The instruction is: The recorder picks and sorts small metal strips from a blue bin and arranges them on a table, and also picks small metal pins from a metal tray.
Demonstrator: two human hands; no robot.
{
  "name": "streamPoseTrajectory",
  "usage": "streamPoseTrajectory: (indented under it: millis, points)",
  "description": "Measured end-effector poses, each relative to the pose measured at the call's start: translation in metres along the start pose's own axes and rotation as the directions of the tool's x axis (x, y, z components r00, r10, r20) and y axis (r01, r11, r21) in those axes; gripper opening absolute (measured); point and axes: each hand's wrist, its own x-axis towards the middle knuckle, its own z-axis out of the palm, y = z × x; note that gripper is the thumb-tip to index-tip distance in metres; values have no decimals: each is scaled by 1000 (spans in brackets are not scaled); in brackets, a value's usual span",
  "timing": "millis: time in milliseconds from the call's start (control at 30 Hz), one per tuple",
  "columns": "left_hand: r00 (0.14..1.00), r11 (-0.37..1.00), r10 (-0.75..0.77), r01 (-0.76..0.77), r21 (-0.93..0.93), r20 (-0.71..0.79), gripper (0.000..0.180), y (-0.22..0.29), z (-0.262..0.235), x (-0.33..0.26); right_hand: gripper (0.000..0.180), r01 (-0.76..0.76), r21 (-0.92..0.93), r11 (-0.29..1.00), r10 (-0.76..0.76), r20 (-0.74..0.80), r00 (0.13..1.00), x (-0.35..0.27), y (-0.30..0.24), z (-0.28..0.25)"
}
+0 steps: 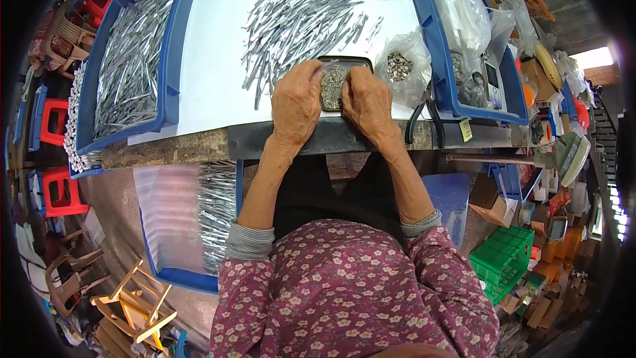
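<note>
My left hand (pixel 297 101) is at the left side of a small dark tray (pixel 354 61) filled with tiny metal pieces (pixel 332 86). Its fingers are curled and pinched; whatever they hold is too small to make out. On the tray's right side my right hand (pixel 369 103) is also closed, fingertips pressed together and turned inward over the tray. Just beyond lies a broad heap of slim silvery metal strips (pixel 298 23) on the white tabletop. To the right of the tray sits a clear plastic bag (pixel 417 59) opened around small round metal parts (pixel 398 66).
A blue bin (pixel 171 53) of metal strips stands at the left, another blue bin (pixel 440 73) with plastic bags at the right. Dark-handled pliers (pixel 434 119) lie at the table's front edge. Below left is a further blue bin (pixel 185 280); a green crate (pixel 503 262) is at lower right.
</note>
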Motion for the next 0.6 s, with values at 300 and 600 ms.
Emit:
streamPoseTrajectory:
  millis: [300, 600]
  points:
    - [999, 998, 13, -15, -54, -40, 13, 1, 0, 0, 9, -54, 122, 991, 62, -56, 997, 2, -2, -9]
    - [979, 918, -201, 202, -341, 40, 15, 2, -1, -3, 13, -256, 431, 865, 255, 62, 965, 0, 0, -13]
